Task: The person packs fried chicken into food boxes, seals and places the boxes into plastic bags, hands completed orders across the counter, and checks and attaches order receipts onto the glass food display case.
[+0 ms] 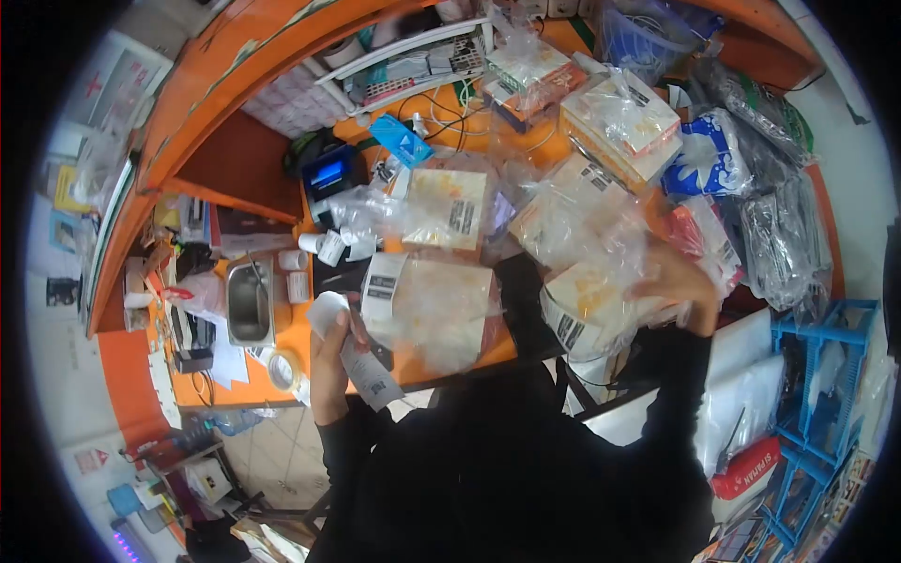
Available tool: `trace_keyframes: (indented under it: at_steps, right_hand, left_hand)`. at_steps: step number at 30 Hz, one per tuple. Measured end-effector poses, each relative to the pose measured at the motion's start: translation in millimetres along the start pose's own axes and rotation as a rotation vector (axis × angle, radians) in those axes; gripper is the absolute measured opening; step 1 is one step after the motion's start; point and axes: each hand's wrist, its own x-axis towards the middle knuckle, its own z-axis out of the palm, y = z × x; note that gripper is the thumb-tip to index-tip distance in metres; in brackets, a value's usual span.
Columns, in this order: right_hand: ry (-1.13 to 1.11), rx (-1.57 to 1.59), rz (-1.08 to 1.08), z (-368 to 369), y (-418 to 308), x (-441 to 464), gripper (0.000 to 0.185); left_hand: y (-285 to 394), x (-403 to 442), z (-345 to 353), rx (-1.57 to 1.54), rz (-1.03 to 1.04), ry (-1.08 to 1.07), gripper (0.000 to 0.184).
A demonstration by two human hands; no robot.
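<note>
My left hand is closed on a long white paper receipt, whose lower end hangs down with a printed square code. To its right lies a box in a clear plastic bag, with a printed label at its left side. My right hand is at the right end of another bagged box, its fingers bent on the clear plastic. Parts of those fingers are hard to make out. More bagged boxes lie behind these two on the orange table.
A metal basin and a tape roll stand at the left. Behind are a small lit screen, a blue packet and stacked boxes. Dark plastic bundles and a blue rack line the right.
</note>
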Motion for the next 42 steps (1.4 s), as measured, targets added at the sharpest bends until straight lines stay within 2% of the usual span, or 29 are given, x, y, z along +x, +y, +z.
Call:
trace_keyframes:
  at_steps: [2,3,5,6,8,9,11,14,18,20,21,23,25,27,29,32,33,35,36,38,39,40,42]
  right_hand:
    - [-0.582,0.308,-0.160,-43.9,11.4,19.7,0.041]
    - [-0.570,0.313,-0.160,-51.6,15.6,30.0,0.041]
    - [0.168,0.406,0.109,-61.3,25.6,49.5,0.050]
    - [0.180,0.415,0.109,-57.6,30.4,63.7,0.050]
    - [0.657,-0.518,-0.055,-39.5,36.5,100.0,0.052]
    - [0.673,-0.515,-0.051,-32.5,38.0,108.9,0.052]
    - [0.600,-0.718,0.061,-17.5,36.8,111.7,0.049]
    - [0.513,-0.620,0.089,-14.1,33.9,103.8,0.045]
    - [0.422,-0.614,0.095,-10.7,34.5,95.4,0.043]
    - [0.412,-0.623,0.057,-9.1,37.3,92.4,0.036]
    - [0.402,-0.620,0.062,-8.7,40.9,90.9,0.036]
    - [0.425,-0.640,-0.060,-9.2,47.3,85.9,0.031]
    - [0.415,-0.630,-0.084,-8.1,46.1,82.1,0.030]
    - [0.408,-0.618,-0.108,-6.5,45.6,79.1,0.030]
    - [0.436,-0.591,-0.111,-5.8,46.3,77.3,0.030]
    - [0.417,-0.520,-0.063,-14.0,46.0,78.0,0.028]
    - [0.415,-0.519,-0.055,-17.0,45.8,79.9,0.028]
    - [0.491,-0.326,-0.049,-21.3,46.9,86.0,0.029]
    - [0.486,-0.323,-0.046,-20.2,49.2,86.5,0.029]
    - [0.622,-0.246,0.040,-17.9,50.6,90.6,0.024]
    - [0.640,-0.257,0.132,-18.9,44.1,92.1,0.025]
    - [0.637,-0.257,0.132,-19.8,41.3,93.5,0.025]
    - [0.699,-0.116,0.297,-20.9,38.4,95.1,0.022]
  left_hand:
    - [12.6,19.6,16.0,0.012,0.006,-0.160,0.033]
    - [20.3,29.1,23.4,0.057,0.001,-0.236,0.031]
    - [32.3,49.2,39.7,0.102,-0.019,-0.317,0.030]
    - [38.5,59.1,48.7,0.139,-0.039,-0.390,0.029]
    - [47.6,79.3,66.5,0.227,-0.050,-0.440,0.030]
    - [47.8,88.8,72.7,0.296,-0.063,-0.486,0.030]
    - [44.5,102.5,80.3,0.348,-0.116,-0.548,0.029]
    - [31.0,116.0,80.6,0.242,-0.206,-0.594,0.025]
    - [20.3,128.1,81.7,0.250,-0.268,-0.544,0.025]
    - [18.7,131.7,83.1,0.251,-0.305,-0.534,0.024]
    - [21.9,136.7,88.2,0.372,-0.263,-0.595,0.023]
    - [35.3,148.2,108.8,0.646,-0.152,-0.711,0.026]
    - [37.0,168.5,142.9,0.815,0.418,-0.840,0.039]
    - [28.7,183.9,181.6,0.901,0.520,-0.901,0.042]
    - [15.3,198.2,217.0,0.999,0.734,-1.028,0.048]
    - [-6.2,210.9,247.9,0.895,0.830,-0.938,0.044]
    - [-9.1,216.1,254.0,0.891,0.825,-0.945,0.044]
    - [-12.2,225.4,263.3,0.929,0.772,-0.785,0.034]
    - [-14.9,227.0,266.0,0.929,0.765,-0.785,0.034]
    - [-20.3,229.1,269.7,0.914,0.862,-0.725,0.027]
    - [-22.7,229.3,270.7,0.914,0.858,-0.723,0.027]
    - [-24.2,229.2,271.9,0.922,0.856,-0.722,0.027]
    - [-27.1,230.1,273.1,0.924,0.849,-0.719,0.028]
